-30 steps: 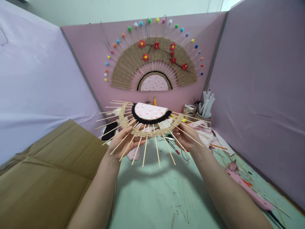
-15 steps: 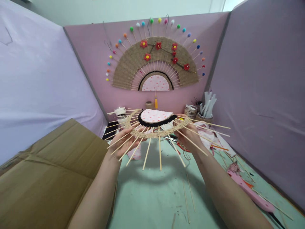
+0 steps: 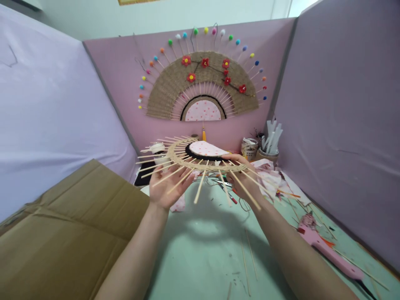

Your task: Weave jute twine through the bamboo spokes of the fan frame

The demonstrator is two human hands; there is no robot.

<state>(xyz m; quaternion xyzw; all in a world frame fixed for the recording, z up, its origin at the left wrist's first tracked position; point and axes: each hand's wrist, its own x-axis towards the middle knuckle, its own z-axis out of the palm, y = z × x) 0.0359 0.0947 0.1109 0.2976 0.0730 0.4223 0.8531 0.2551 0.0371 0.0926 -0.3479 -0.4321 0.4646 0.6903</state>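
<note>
A half-round fan frame [image 3: 204, 148] with a dotted pink centre, a black border, a woven band and thin sticks fanning out is held above the green table. My right hand [image 3: 242, 177] grips its right side, thumb on top by the black border and fingers beneath. My left hand [image 3: 170, 185] is under the left sticks, palm up with the fingers spread; the sticks partly cover it. Below the frame, scissors [image 3: 225, 182] lie on the table beside dotted cloth.
A finished fan [image 3: 203, 68] with pompoms hangs on the pink board. Cardboard [image 3: 71, 229] stands at left. At right lie a pink glue gun [image 3: 331, 252], loose sticks and cloth scraps [image 3: 268, 179]; tins [image 3: 249, 149] stand behind.
The fan frame has turned and tilted, its left side shifting back. My left hand has loosened its hold and spread its fingers underneath. My right hand still grips the frame.
</note>
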